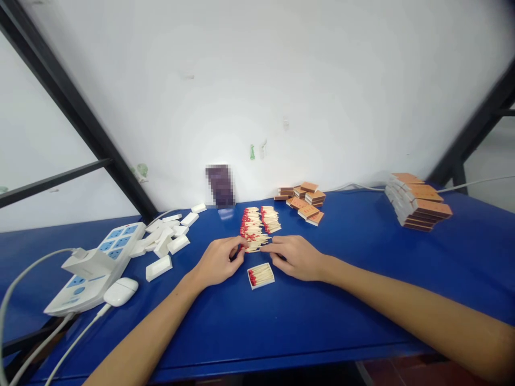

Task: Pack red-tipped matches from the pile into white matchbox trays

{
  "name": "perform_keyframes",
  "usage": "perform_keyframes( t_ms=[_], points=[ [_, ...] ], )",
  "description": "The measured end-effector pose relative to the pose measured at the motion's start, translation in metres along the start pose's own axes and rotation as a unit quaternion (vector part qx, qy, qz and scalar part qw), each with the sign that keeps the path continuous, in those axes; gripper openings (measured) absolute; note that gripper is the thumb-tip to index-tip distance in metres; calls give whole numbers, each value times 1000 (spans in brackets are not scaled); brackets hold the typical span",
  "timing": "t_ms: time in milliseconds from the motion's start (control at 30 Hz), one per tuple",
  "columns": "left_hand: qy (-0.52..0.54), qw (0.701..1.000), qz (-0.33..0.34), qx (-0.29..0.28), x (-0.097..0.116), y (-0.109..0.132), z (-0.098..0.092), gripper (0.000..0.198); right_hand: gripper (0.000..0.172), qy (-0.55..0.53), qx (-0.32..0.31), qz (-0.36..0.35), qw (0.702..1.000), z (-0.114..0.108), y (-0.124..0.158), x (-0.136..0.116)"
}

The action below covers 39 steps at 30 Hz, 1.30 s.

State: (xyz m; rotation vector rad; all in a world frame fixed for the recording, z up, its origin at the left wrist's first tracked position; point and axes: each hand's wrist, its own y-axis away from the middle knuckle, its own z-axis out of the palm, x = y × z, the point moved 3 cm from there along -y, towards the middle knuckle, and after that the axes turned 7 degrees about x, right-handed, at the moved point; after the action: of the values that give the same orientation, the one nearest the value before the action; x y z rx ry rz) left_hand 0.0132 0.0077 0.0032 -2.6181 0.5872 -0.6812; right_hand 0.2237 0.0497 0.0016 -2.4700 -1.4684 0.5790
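Several loose matches (pixel 253 236) with red heads lie in a pile on the blue table, heads to the left. My left hand (pixel 219 261) is at the near left side of the pile, with thumb and forefinger closed at the red heads of the nearest matches. From the other side, my right hand (pixel 296 258) reaches in with its fingers stretched out, and a fingertip touches the wooden ends. Just below, between both hands, sits a white matchbox tray (pixel 262 286) with matches lying in it. Another group of matches (pixel 270 219) lies behind, to the right.
White empty matchbox trays (pixel 179 244) are heaped at left, beside a power strip (pixel 120 241) and white earphone case (pixel 120 291) with cables. Orange matchbox covers (pixel 309 212) lie at the back; more stacked matchboxes (pixel 432 208) stand right. A blurred dark phone-like object (pixel 220 185) leans against the wall.
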Motion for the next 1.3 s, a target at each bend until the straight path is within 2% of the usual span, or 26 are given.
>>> perform_keyframes(
  t_ms=[167, 400, 667, 900, 1133, 1300],
  points=[
    [-9, 1000, -22, 7, -7, 0, 1, 17, 36, -2, -10, -3, 1000, 4, 0, 3],
    [-18, 1000, -19, 3, -6, 0, -1, 18, 36, -4, -10, 1, 1000, 4, 0, 1],
    [-34, 999, -14, -2, -9, 4, -2, 30, 38, 12, -28, -6, 1000, 1, -3, -4],
    [-69, 997, -31, -1, -12, 8, -8, 26, 43, 53, -56, -30, 997, 1, -5, -7],
    [-84, 993, -58, -56, -8, 11, -16, 29, 46, 76, -75, -40, 993, 2, -5, -8],
    [-64, 994, -55, -72, -3, 12, -14, 31, 46, 70, -70, -37, 994, 5, -4, -7]
  ],
)
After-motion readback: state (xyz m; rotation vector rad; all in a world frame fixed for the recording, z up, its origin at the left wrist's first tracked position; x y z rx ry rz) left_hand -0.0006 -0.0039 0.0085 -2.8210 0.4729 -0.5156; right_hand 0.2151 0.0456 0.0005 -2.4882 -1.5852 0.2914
